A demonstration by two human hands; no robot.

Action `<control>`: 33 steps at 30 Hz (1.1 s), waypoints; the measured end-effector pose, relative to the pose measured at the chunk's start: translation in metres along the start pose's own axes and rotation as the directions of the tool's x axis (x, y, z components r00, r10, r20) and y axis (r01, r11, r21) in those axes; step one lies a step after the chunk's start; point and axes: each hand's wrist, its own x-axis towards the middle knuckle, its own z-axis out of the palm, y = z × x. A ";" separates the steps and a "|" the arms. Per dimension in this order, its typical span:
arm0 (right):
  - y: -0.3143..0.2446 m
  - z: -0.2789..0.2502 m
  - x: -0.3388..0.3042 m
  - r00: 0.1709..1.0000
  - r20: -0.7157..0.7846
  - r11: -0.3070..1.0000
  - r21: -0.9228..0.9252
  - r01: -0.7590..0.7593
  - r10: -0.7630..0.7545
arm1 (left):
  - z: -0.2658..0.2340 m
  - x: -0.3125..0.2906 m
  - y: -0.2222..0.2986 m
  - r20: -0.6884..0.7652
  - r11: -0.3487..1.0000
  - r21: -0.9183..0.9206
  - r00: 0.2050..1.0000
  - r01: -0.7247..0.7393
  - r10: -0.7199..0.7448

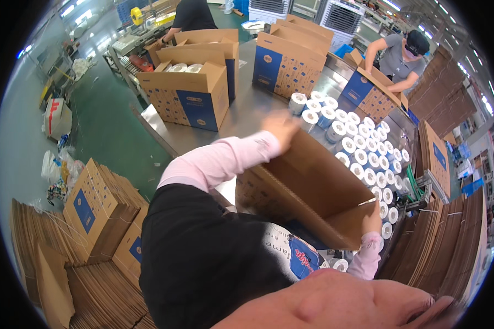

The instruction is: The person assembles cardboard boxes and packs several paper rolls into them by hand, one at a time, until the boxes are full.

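An unfolded cardboard box (326,181) tilts in front of my body, its open side facing up and its brown inside showing. My right hand (372,220) grips the box's right end, with the fingers at the upper edge. At the far left corner of the box is my left hand (280,129), smeared by motion, so its fingers cannot be made out. Beyond the box, many white-topped rolls (359,142) with blue and white wrapping stand upright on the metal table (246,104).
A filled box (195,101) stands at the table's left, another printed box (291,63) farther back. A co-worker (403,57) reaches into a box (370,93) at far right. Flattened cartons (101,211) are stacked at left, more flat cartons (433,241) at right.
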 end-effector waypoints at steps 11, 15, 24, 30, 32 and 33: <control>0.207 0.177 -0.001 0.987 -0.107 0.936 0.321 0.147 -0.118 | 0.283 -0.070 -0.175 0.350 0.671 -0.601 0.898 0.434 -0.267; 0.211 0.173 0.028 0.973 0.122 0.943 0.297 0.150 -0.194 | 0.302 -0.056 -0.140 0.207 0.473 -0.825 0.944 0.309 -0.255; 0.078 0.090 0.057 0.898 -0.427 0.862 0.490 0.133 0.104 | 0.078 -0.014 -0.027 0.298 0.464 -0.806 0.929 0.368 -0.218; 0.069 0.099 0.096 0.975 -0.201 0.917 0.399 -0.005 0.093 | 0.106 0.033 -0.059 0.823 0.520 -0.420 0.553 0.743 -0.126; 0.071 0.100 0.095 0.965 -0.227 0.981 0.168 -0.094 0.131 | 0.126 0.046 -0.057 0.815 0.597 -0.377 0.560 0.708 -0.149; 0.038 0.101 0.074 0.946 -0.274 0.984 0.010 -0.176 0.172 | 0.124 0.048 -0.051 0.810 0.697 -0.286 0.555 0.658 -0.192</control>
